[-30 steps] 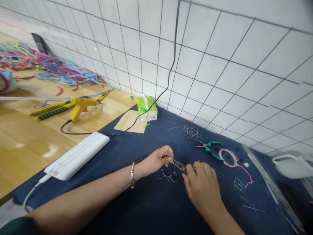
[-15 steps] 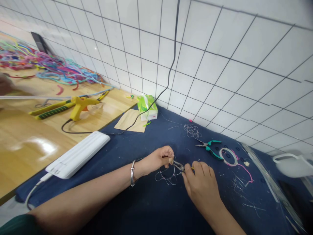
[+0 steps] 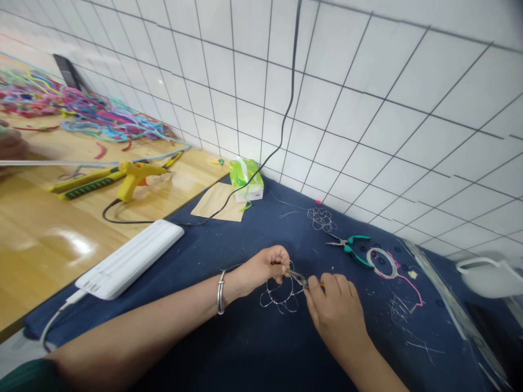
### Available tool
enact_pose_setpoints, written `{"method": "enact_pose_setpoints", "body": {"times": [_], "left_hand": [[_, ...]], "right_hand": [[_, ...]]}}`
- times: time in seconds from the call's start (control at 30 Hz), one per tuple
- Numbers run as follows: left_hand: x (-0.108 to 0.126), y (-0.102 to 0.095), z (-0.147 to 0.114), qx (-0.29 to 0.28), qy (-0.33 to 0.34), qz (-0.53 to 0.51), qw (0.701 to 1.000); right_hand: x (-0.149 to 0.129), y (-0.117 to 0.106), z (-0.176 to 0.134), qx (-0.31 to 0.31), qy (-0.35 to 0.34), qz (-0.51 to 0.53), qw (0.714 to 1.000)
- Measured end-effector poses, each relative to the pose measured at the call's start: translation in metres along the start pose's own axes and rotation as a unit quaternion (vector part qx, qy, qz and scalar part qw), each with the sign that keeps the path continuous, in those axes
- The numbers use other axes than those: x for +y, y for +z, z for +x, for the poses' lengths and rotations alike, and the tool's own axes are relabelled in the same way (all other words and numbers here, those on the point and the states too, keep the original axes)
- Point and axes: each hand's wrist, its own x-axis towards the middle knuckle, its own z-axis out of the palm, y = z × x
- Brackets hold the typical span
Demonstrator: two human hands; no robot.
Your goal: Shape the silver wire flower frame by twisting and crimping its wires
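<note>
In the middle of the head view, my left hand (image 3: 273, 265) pinches a looped wire piece (image 3: 281, 302) between thumb and fingers. Its thin silver loops hang below the fingertips, just above the dark blue cloth. My right hand (image 3: 337, 305) is closed round a pair of pliers (image 3: 299, 279) with a bit of yellow handle showing. The jaws point left and meet the wire at my left fingertips. Whether they clamp it tightly is too small to tell.
Teal-handled pliers (image 3: 351, 246), a wire coil (image 3: 382, 263) and a bundle of looped wire (image 3: 322, 219) lie to the right and behind. A white power bank (image 3: 131, 260), a yellow glue gun (image 3: 134, 177) and a tissue pack (image 3: 246, 179) are leftward. Another person's hand (image 3: 12, 142) shows far left.
The wire loops have shifted and turned slightly under my fingers. Both hands keep nearly the same place and grip. The other person's hand at far left has moved a little.
</note>
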Motion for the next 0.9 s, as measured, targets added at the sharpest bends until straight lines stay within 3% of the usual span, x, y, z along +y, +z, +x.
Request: {"method": "enact_pose_setpoints", "body": {"times": [0.9], "left_hand": [[-0.0109, -0.0004, 0.0004, 0.025, -0.017, -0.047, 0.998]], "right_hand": [[0.0013, 0.0043, -0.0014, -0.016, 0.011, 0.005, 1.000]]}}
